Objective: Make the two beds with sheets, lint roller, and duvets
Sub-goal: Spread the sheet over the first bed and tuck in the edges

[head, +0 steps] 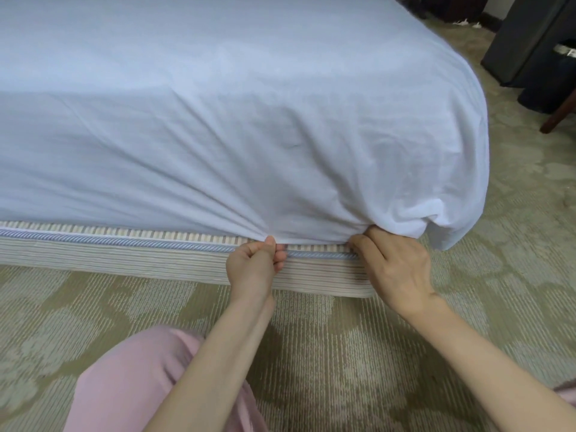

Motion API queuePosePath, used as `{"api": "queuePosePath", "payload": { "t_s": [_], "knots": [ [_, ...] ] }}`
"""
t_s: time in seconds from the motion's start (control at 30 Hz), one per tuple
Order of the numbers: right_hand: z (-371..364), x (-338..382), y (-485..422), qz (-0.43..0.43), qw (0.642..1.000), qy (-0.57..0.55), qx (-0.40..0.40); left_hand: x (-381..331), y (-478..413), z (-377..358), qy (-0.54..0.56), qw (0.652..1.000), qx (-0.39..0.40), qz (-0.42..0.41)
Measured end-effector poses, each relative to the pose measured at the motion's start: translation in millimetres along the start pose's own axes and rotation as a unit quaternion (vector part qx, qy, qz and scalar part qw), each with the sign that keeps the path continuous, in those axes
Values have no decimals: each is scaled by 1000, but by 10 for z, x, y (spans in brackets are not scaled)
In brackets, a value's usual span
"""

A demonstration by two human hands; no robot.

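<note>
1. Close to the floor, at the bed's near right corner, both bare forearms reach forward from the bottom of the view to the hem of the white cloth sheet (249,135).
2. That sheet covers the top and near side of the mattress. It hangs loose and bunched at the corner, above the striped bed base (124,260).
3. The left hand (254,263) is clenched into a fist, knuckles toward the bed. Its thumb is pressed on top, pinching the sheet's lower edge just above the pale blue twisted cord (124,241) that runs along the base.
4. Creases fan upward across the fabric from that pinch.
5. The right hand (396,263) lies just beside it at the corner, palm down with the back facing the camera and the wrist bent slightly. Its fingers are curled into the bunched fold of the sheet, and the fingertips are hidden under the cloth.
6. A pink-trousered knee (134,369) rests low at the left on the green-and-beige patterned carpet (311,353).
7. A dark cabinet (530,42) and a reddish wooden leg (558,116) stand at the upper right, well apart from the bed.
</note>
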State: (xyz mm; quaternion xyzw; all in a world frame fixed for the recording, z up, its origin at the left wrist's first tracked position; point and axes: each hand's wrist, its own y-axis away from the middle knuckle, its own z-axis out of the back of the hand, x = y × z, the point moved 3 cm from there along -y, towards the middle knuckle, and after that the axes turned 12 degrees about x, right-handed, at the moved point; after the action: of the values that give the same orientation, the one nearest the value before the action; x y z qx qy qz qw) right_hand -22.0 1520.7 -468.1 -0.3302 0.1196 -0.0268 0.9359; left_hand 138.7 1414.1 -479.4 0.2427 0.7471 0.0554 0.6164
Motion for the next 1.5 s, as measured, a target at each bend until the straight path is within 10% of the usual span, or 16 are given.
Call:
{"api": "queuePosePath", "payload": {
  "t_s": [0.23,0.33,0.4,0.47,0.53,0.77,0.9,0.97,1.1,1.2,1.33,1.5],
  "knots": [
    [-17,147,69,-40,991,-69,106,-16,-70,58,-100,994,-17,-30],
    [-16,262,108,-195,928,-229,220,-39,-106,75,-88,996,0,-7],
    [2,246,88,-381,759,-480,218,-67,-108,72,-62,998,17,10],
    [-15,204,56,-518,460,-706,147,-102,-102,54,-39,999,27,26],
    [-36,86,34,-544,272,-789,85,-146,-93,34,-26,998,39,41],
    [-188,-169,-5,-483,124,-867,-2,-282,-57,35,263,950,102,133],
    [-138,-201,15,-486,168,-855,71,-245,-14,-13,357,919,96,139],
    [7,-269,15,-504,257,-806,173,-228,4,-42,376,912,93,135],
    [312,-584,165,-493,630,-479,362,-178,73,-135,367,919,91,110],
    [559,-736,243,-458,841,-139,253,-114,256,-241,274,953,75,106],
    [561,-789,181,-375,914,-70,141,-8,717,-559,67,970,218,89],
    [615,-814,179,-314,917,-60,239,-80,916,-926,-169,904,350,-180]
  ]
}}
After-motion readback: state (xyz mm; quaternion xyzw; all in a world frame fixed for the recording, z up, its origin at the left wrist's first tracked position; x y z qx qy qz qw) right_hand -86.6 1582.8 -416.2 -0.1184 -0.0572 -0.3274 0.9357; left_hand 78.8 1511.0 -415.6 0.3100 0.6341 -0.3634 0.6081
